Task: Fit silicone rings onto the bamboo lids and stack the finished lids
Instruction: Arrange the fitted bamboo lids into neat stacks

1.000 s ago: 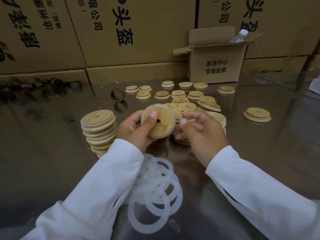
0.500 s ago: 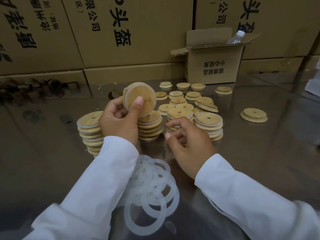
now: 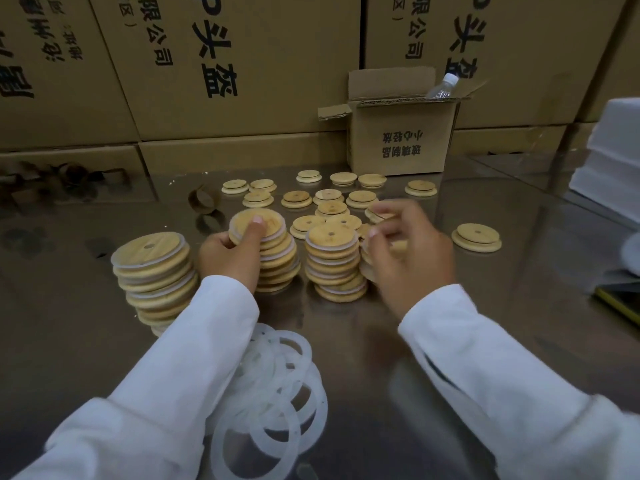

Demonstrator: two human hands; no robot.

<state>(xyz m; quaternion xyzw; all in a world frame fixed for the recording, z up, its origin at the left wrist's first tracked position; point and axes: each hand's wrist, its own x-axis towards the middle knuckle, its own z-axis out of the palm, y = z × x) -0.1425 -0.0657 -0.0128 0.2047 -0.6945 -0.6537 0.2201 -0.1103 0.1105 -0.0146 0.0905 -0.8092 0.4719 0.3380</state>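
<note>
Packing/assembly bench in a warehouse or small factory, not a home. Evidence: wall of big shipping cartons (image 3: 242,81) w/ printed Chinese text stacked right behind the bench. Shiny sheet-metal worktop (image 3: 69,341). Bamboo lids (image 3: 330,237) in batch qty: several stacks up front, loose ones further back. Pile of silicone rings (image 3: 277,393) at near edge. Small open carton (image 3: 401,140) at back w/ a water bottle (image 3: 443,86) sticking out. Operator in white work-coat sleeves (image 3: 173,375). White stacked blocks (image 3: 609,161) at right edge, can't ID.

Right hand (image 3: 412,258) blurred, fingers (image 3: 382,233) possibly curled
</note>
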